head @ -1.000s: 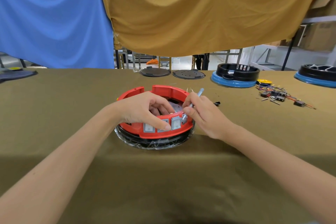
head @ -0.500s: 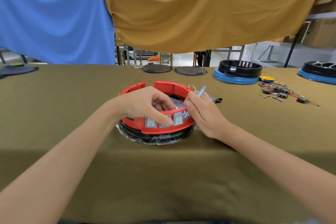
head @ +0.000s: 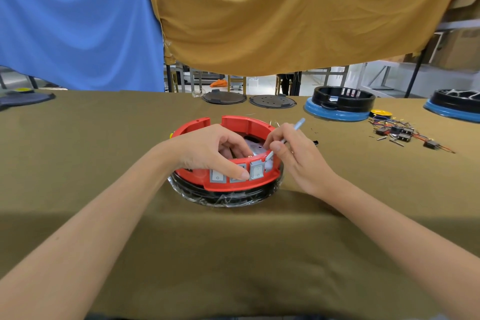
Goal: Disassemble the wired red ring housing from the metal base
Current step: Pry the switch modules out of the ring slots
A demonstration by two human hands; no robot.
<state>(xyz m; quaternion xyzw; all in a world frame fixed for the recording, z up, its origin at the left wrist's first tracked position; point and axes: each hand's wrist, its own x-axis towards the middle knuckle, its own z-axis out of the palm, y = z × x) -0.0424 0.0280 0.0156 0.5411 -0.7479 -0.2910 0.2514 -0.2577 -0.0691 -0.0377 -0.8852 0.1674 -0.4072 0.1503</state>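
A red ring housing (head: 244, 122) with grey rocker switches on its front sits on a black, film-wrapped base (head: 226, 196) in the middle of the table. My left hand (head: 207, 149) grips the housing's front wall, fingers curled inside the ring and thumb pressed on a switch outside. My right hand (head: 298, 156) pinches a thin light-blue tool (head: 296, 126), its tip pointing down into the ring just behind the rightmost switch. A metal plate shows inside the ring between my hands; any wiring there is hidden.
A pile of loose switches and coloured wires (head: 405, 135) lies to the right. Two blue-rimmed black housings (head: 340, 104) (head: 457, 104) and two dark round plates (head: 224, 98) (head: 272, 101) stand along the far edge. Blue and mustard cloths hang behind.
My left hand has kept its hold on the front wall. The tool in my right hand has tilted slightly, its tip staying behind the switches. The view shifted a little.
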